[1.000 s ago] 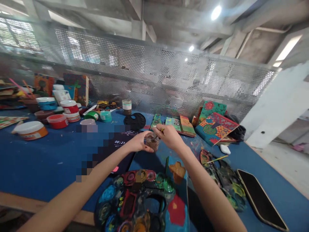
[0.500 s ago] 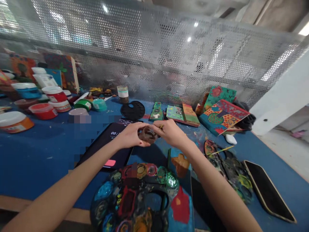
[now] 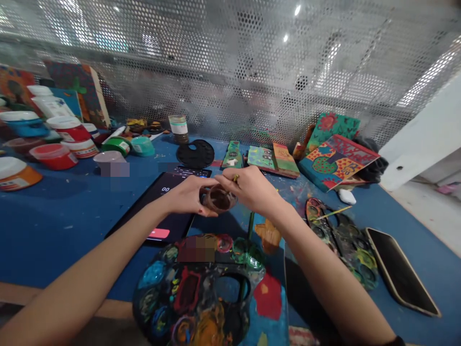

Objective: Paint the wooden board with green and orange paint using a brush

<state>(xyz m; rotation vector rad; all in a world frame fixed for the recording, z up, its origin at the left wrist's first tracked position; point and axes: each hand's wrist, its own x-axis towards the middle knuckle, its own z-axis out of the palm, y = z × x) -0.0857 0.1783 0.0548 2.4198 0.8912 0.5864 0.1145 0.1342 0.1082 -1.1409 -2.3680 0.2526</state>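
My left hand (image 3: pixel 189 194) is closed round a small brown cup of murky liquid (image 3: pixel 218 198), tilted toward me above the blue table (image 3: pixel 65 226). My right hand (image 3: pixel 250 187) is pinched on a thin paintbrush (image 3: pixel 236 178) whose end sits at the cup's rim; most of the brush is hidden by the fingers. Below the hands lies a dark palette (image 3: pixel 201 293) crusted with many colours, resting partly on a blue painted canvas (image 3: pixel 268 298) with a red patch.
A phone (image 3: pixel 163 206) showing a timer lies left of the cup. Paint tubs (image 3: pixel 54 156) crowd the far left. Painted canvases (image 3: pixel 334 161) and a second palette (image 3: pixel 340 250) with a brush lie right. A black tablet-like slab (image 3: pixel 399 276) sits far right. Perforated metal mesh (image 3: pixel 230 81) backs the table.
The view has tipped downward. The cup has been tilted from upright toward me, and both hands stay closed round it and the brush.
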